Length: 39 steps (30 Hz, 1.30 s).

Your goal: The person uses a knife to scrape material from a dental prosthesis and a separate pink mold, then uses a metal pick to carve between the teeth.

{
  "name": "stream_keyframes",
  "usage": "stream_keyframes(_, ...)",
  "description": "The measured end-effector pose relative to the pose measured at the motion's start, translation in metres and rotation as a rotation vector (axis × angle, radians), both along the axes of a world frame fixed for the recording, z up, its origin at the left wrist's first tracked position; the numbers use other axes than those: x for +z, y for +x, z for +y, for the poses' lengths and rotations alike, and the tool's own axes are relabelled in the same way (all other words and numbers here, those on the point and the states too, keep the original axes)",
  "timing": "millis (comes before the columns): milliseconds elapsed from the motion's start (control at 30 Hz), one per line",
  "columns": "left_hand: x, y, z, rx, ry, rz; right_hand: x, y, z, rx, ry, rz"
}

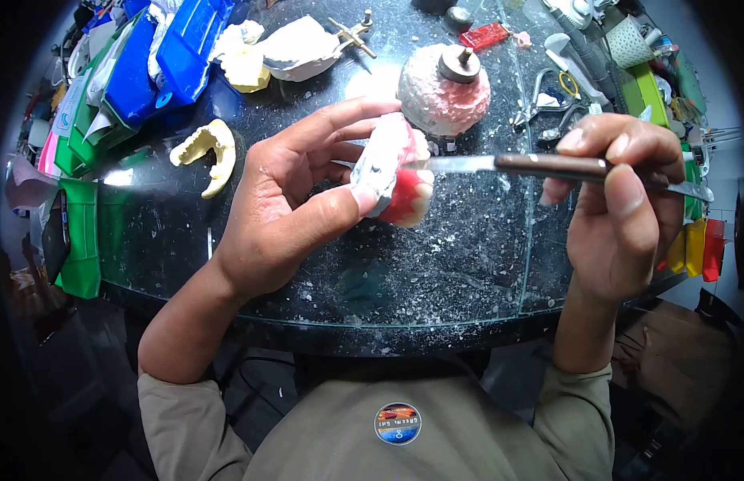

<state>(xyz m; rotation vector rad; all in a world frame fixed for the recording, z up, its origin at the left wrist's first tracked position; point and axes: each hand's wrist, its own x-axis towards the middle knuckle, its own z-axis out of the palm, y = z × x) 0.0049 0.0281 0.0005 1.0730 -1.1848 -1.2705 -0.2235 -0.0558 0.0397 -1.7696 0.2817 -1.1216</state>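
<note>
My left hand (300, 184) is closed around a dental model (377, 172), a white plaster base carrying pink wax and a row of ivory teeth. It is tilted, with the teeth facing right. In my right hand (624, 192) I grip a wax knife (548, 165) by its dark wooden handle. The knife's metal blade points left, its tip right at the pink wax between the teeth. Behind the model stands a round lump of pinkish-white plaster (444, 92) with a metal knob on top. A pale yellow horseshoe-shaped piece (218, 156) lies left of my left hand.
Blue bins (183, 64) and a green bin (79, 232) stand on the left. White plaster pieces (300, 50) lie at the back. A red wax block (484, 36), scissors (542, 100) and a white roll (628, 42) are back right. Plaster crumbs dot the dark glass tabletop (460, 280).
</note>
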Motion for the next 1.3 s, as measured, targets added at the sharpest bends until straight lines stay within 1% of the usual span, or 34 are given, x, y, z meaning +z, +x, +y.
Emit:
stream_keyframes(100, 0.003, 0.0, 0.0, -0.004, 0.017, 0.01, 0.001, -0.002, 0.0, 0.007, 0.012, 0.005)
stream_keyframes(167, -0.001, 0.001, 0.0, -0.002, -0.015, -0.002, 0.0, -0.001, -0.001, -0.041, 0.008, 0.008)
stream_keyframes(233, 0.001, 0.001, 0.0, -0.017, 0.006, 0.002, 0.0, -0.001, -0.001, -0.061, 0.004, 0.013)
stream_keyframes(433, 0.0, 0.001, 0.0, -0.015, -0.015, 0.002, 0.0, 0.0, 0.0, 0.008, -0.029, 0.023)
stream_keyframes(567, -0.002, 0.0, 0.0, -0.005, -0.031, 0.002, 0.001, 0.0, 0.001, 0.015, -0.045, 0.035)
stream_keyframes(667, 0.004, 0.001, 0.0, -0.025, 0.027, 0.009, 0.002, -0.001, 0.002, 0.032, -0.041, 0.036)
stream_keyframes(967, -0.002, -0.001, -0.001, 0.009, -0.026, -0.002, 0.002, 0.0, 0.001, 0.02, -0.065, 0.046)
stream_keyframes(1067, 0.003, 0.0, 0.0, -0.006, 0.027, 0.006, 0.002, 0.001, 0.003, 0.052, -0.051, 0.026)
stream_keyframes(1167, 0.003, -0.001, 0.0, 0.005, 0.019, 0.001, 0.002, -0.001, 0.003, 0.072, -0.013, -0.001)
stream_keyframes(1233, 0.002, -0.001, 0.0, 0.004, 0.01, -0.001, 0.001, -0.003, 0.0, 0.031, -0.007, -0.031)
stream_keyframes(1300, 0.002, -0.001, -0.001, 0.004, 0.009, -0.002, -0.004, -0.004, -0.01, -0.078, -0.026, -0.063)
